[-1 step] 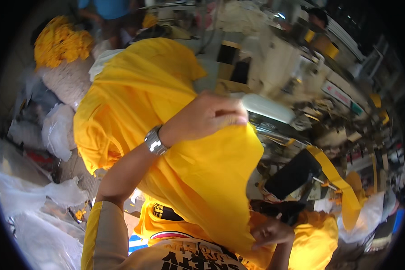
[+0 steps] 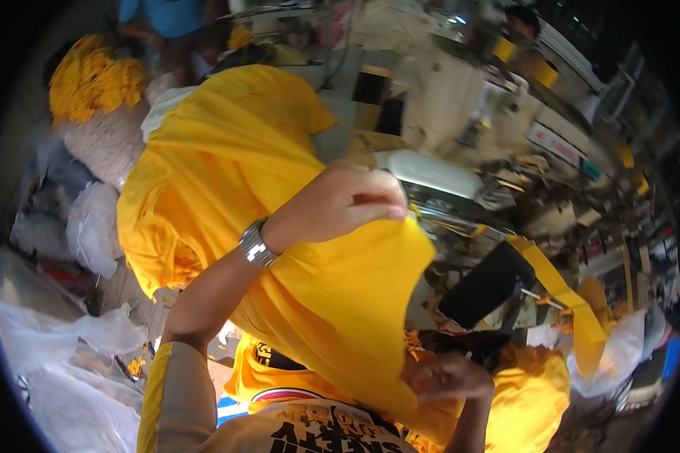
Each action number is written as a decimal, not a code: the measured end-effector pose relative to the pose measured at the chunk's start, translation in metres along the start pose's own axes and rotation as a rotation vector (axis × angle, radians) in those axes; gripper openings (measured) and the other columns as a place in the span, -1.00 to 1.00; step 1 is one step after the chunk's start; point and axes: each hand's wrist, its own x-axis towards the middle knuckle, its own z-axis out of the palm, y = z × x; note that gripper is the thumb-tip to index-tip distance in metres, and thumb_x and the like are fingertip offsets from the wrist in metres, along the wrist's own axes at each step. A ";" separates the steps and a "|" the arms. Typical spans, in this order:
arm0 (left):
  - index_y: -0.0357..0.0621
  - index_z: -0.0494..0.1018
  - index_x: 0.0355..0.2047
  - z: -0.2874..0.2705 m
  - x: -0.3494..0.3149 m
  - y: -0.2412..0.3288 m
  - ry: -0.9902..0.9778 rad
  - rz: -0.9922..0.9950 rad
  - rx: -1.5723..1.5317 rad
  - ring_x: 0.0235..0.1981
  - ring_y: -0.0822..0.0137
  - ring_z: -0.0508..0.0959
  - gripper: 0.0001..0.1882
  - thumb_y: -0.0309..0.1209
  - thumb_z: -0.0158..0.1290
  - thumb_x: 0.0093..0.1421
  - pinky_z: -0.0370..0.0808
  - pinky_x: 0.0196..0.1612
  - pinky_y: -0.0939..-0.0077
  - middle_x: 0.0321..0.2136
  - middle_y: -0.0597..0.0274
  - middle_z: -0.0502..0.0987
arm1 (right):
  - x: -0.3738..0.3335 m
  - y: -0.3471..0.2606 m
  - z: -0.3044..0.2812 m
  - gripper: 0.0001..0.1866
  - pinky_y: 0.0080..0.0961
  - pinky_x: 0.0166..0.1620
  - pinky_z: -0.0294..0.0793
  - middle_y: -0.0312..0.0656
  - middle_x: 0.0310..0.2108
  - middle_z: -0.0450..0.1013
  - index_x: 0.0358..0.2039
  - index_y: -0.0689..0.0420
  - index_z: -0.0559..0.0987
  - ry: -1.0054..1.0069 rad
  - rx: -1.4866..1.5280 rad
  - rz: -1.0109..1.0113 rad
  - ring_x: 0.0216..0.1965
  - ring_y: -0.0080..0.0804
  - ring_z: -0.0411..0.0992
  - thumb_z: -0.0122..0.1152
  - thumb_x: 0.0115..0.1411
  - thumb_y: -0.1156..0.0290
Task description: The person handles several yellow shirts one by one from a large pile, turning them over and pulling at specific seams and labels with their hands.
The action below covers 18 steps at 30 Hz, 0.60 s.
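Note:
My left hand [image 2: 340, 204], with a metal watch [image 2: 255, 244] on its wrist, is raised and pinches the top edge of a large yellow garment [image 2: 227, 174]. The cloth hangs in folds from that hand toward my lap. Low in the view, my right hand [image 2: 449, 377] grips the garment's lower edge. The garment hides most of the work surface behind it.
A white sewing machine [image 2: 431, 174] stands just behind my left hand, and a yellow fabric strip [image 2: 559, 291] runs off to the right. More yellow cloth [image 2: 529, 408] lies at the lower right. Clear plastic bags [image 2: 91, 226] and a yellow pile [image 2: 91, 83] are at the left. A person in a blue top [image 2: 170, 15] stands at the far end.

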 end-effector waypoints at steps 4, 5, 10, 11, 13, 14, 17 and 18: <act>-0.23 0.55 -0.37 0.030 -0.022 -0.006 -0.028 -0.018 -0.215 -0.40 0.35 0.55 -0.91 -0.57 0.20 0.08 0.46 -0.30 0.55 -0.42 0.24 0.57 | 0.069 -0.040 0.007 -0.46 -0.64 -0.14 0.42 -0.20 -0.19 0.53 0.10 0.26 0.45 0.663 0.234 -0.114 -0.18 -0.59 0.44 0.36 0.12 0.38; -0.22 0.55 -0.36 0.029 -0.023 -0.003 -0.026 -0.004 -0.245 -0.39 0.36 0.55 -0.90 -0.58 0.21 0.08 0.46 -0.29 0.55 -0.41 0.24 0.57 | 0.085 -0.053 0.003 -0.59 -0.70 -0.24 0.39 -0.26 -0.26 0.52 0.01 0.26 0.50 0.706 0.289 -0.134 -0.27 -0.66 0.43 0.32 0.15 0.44; -0.25 0.55 -0.30 0.015 -0.041 0.024 0.003 -0.294 -0.149 -0.36 0.38 0.55 -0.84 -0.55 0.23 0.08 0.46 -0.25 0.58 -0.42 0.25 0.58 | 0.127 -0.076 0.007 -0.78 -0.75 -0.45 0.21 -0.40 -0.48 0.44 -0.21 0.20 0.52 0.829 0.328 -0.367 -0.50 -0.80 0.23 0.31 0.16 0.44; -0.22 0.56 -0.31 0.018 -0.043 0.024 0.007 -0.267 -0.109 -0.42 0.37 0.55 -0.86 -0.52 0.23 0.09 0.44 -0.31 0.59 -0.46 0.24 0.56 | 0.130 -0.080 0.011 -0.81 -0.75 -0.48 0.18 -0.43 -0.53 0.41 -0.25 0.19 0.52 0.917 0.214 -0.450 -0.54 -0.82 0.19 0.31 0.16 0.44; -0.19 0.57 -0.33 0.016 -0.046 0.024 -0.009 -0.239 -0.030 -0.45 0.34 0.54 -0.87 -0.51 0.23 0.09 0.42 -0.35 0.58 -0.48 0.23 0.56 | 0.135 -0.081 0.018 -0.84 -0.76 -0.49 0.16 -0.46 -0.57 0.37 -0.29 0.19 0.53 0.982 0.217 -0.504 -0.56 -0.81 0.16 0.31 0.16 0.44; -0.18 0.57 -0.34 0.017 -0.045 0.023 -0.021 -0.219 0.002 -0.46 0.33 0.54 -0.88 -0.50 0.24 0.08 0.41 -0.37 0.57 -0.50 0.22 0.56 | 0.135 -0.080 0.022 -0.85 -0.76 -0.50 0.15 -0.47 -0.59 0.36 -0.31 0.19 0.53 1.023 0.214 -0.526 -0.57 -0.81 0.15 0.30 0.17 0.44; -0.19 0.57 -0.40 0.024 -0.029 0.005 0.123 -0.094 0.179 -0.44 0.27 0.57 -0.94 -0.50 0.18 0.09 0.43 -0.37 0.48 -0.48 0.17 0.58 | 0.125 -0.050 0.037 -0.82 -0.75 -0.52 0.14 -0.47 -0.63 0.33 -0.39 0.23 0.54 0.802 0.304 -0.228 -0.61 -0.80 0.14 0.29 0.19 0.38; -0.20 0.56 -0.41 0.030 -0.021 -0.005 0.164 -0.064 0.229 -0.44 0.26 0.57 -0.95 -0.50 0.17 0.10 0.44 -0.36 0.46 -0.48 0.17 0.58 | 0.120 -0.036 0.036 -0.81 -0.74 -0.53 0.14 -0.46 -0.64 0.34 -0.41 0.24 0.54 0.743 0.306 -0.168 -0.63 -0.80 0.13 0.28 0.20 0.37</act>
